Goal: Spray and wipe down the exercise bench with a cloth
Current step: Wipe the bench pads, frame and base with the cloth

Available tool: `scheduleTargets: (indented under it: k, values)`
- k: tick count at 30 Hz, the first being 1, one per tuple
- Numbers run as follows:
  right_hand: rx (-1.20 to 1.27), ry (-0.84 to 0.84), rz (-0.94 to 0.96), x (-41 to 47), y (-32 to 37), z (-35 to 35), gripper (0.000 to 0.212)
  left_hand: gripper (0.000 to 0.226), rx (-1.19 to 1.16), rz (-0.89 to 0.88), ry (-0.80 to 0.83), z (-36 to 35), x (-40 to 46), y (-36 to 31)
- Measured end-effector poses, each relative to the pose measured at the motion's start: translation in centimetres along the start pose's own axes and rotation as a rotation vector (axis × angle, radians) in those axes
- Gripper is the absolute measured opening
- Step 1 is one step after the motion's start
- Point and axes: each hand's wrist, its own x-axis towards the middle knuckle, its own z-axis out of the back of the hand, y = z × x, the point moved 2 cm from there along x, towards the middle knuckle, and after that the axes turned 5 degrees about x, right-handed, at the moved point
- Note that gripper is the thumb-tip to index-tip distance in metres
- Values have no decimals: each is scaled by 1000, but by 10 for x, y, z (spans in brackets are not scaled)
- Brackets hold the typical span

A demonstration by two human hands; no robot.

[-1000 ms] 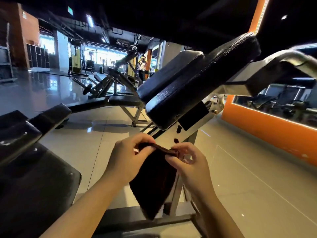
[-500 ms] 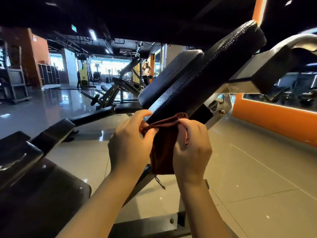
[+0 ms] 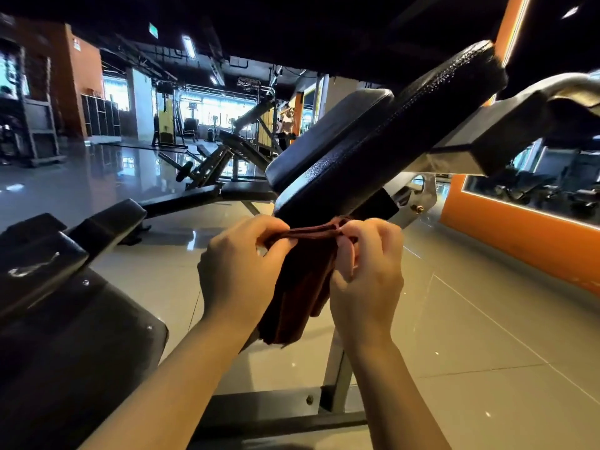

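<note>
The dark reddish-brown cloth [image 3: 302, 280] hangs between the two hands, in front of the lower end of the tilted black bench pad [image 3: 383, 147]. The left hand [image 3: 240, 271] pinches the cloth's top edge at its left end between thumb and fingers; the right hand [image 3: 367, 274] pinches the same edge at its right end, fingers curled in over the fabric. The top edge runs nearly straight and taut from one hand to the other, just below the pad's lower lip, and whether it touches the pad cannot be told. The rest of the cloth falls in folds between the wrists, its bottom edge level with the forearms, in front of the grey metal frame [image 3: 337, 362] that rises from the tiled floor [image 3: 470, 319].

Compared with half a second ago, the hands have drawn slightly apart, so the top edge is stretched flatter where it was bunched in a hump. The cloth hangs longer and more opened out. The hands sit a little lower against the pad, and the pad's end fills more of the upper view.
</note>
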Motion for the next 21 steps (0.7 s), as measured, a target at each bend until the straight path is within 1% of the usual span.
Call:
scheduleTargets:
  k: [2,5,8,10,12,17,21]
  values:
    - [-21,-87,56,13,2,-3,24,9,-2,-15,-24,-1,9,-9]
    - [-88,-88,96,20,-4,-19,24,9,-13,59,-10,-2,19,-3]
    - [-95,-105,60,1,-8,-33,32,8,-7,79,44,-2,20,8]
    - [-82,-116,30,-9,-5,-38,37,6,-5,48,61,1,20,11]
    - [-47,-125,2,-7,-4,-40,36,6,-14,18,62,3,21,13]
    - [-21,-65,51,-15,1,-36,30,10,-28,-6,69,15,9,28]
    - [-56,-7,62,-22,5,-40,29,12,5,-77,83,25,5,40]
